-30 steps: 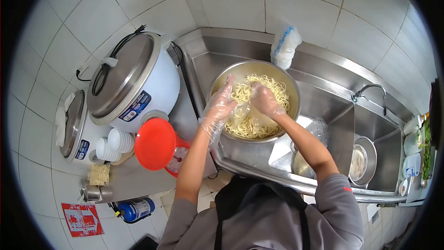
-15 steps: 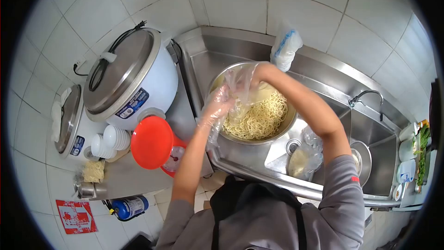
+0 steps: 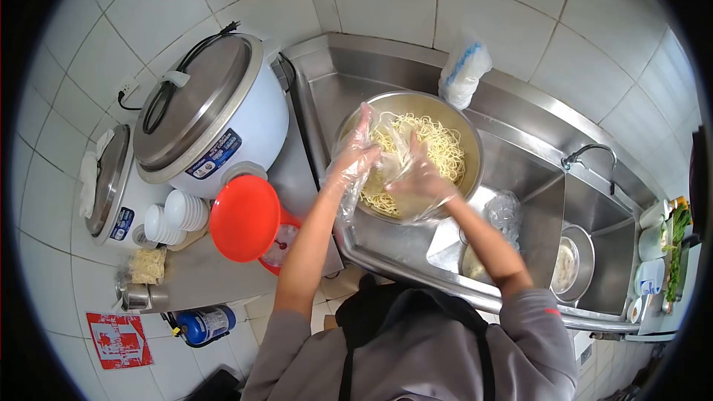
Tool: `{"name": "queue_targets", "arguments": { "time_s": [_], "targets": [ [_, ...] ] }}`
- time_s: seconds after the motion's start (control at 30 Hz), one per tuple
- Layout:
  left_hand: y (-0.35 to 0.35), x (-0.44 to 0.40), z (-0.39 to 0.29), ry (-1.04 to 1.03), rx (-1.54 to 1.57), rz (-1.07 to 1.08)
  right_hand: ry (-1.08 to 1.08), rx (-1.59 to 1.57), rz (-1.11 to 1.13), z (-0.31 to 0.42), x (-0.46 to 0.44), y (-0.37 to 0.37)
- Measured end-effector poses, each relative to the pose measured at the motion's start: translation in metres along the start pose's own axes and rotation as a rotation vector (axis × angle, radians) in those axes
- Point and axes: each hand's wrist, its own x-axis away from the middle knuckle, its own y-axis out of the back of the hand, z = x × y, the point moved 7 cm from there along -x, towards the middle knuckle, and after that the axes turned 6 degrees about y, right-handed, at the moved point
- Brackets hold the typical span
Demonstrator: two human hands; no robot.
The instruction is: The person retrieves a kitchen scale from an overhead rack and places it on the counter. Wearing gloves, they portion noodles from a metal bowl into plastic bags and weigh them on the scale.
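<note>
A large round metal bowl (image 3: 475, 156) holds a heap of pale yellow noodles (image 3: 434, 137). My left hand (image 3: 356, 154), in a loose clear plastic glove, is over the bowl's left side with its fingers apart and pointing up. My right hand (image 3: 422, 180) is over the bowl's near side, also covered by loose clear plastic, its fingers spread. Loose plastic hangs between the two hands. Neither hand grips any noodles that I can see.
The bowl sits on a steel sink unit (image 3: 394, 252). To the left are a big rice cooker (image 3: 252, 119), a red basin (image 3: 245, 219) on a scale, and stacked white cups (image 3: 186, 210). Plastic bags (image 3: 503, 215), a faucet (image 3: 590, 156) and another metal bowl (image 3: 587, 263) lie rightward.
My right hand has come down from the bowl's far side to its near side, and clear plastic now covers it. My left hand has shifted slightly, with its fingers spreading.
</note>
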Motion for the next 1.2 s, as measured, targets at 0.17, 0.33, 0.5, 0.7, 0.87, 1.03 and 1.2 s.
{"name": "queue_targets", "arguments": {
  "time_s": [0.17,0.33,0.5,0.7,0.87,1.03,1.2],
  "targets": [
    [-0.010,-0.004,-0.016,-0.065,-0.424,-0.006,-0.108,-0.151,-0.199,-0.047,-0.016,-0.001],
    [-0.005,-0.013,-0.011,0.080,-0.362,0.072,0.044,-0.084,-0.146,0.022,-0.042,0.119],
    [0.000,-0.018,-0.016,-0.102,-0.334,0.017,0.235,-0.034,-0.039,0.082,-0.054,0.136],
    [0.011,-0.003,-0.019,-0.002,-0.106,0.052,0.393,0.128,0.173,0.005,-0.084,0.061],
    [0.018,-0.001,-0.010,0.012,-0.251,0.018,0.368,0.294,0.344,-0.028,-0.106,0.044],
    [0.016,-0.005,-0.014,-0.060,-0.325,0.008,0.729,0.322,0.219,0.070,-0.090,0.152],
    [0.005,-0.008,-0.015,0.124,-0.391,0.015,0.471,0.251,0.236,0.141,-0.084,0.177]
  ]
}}
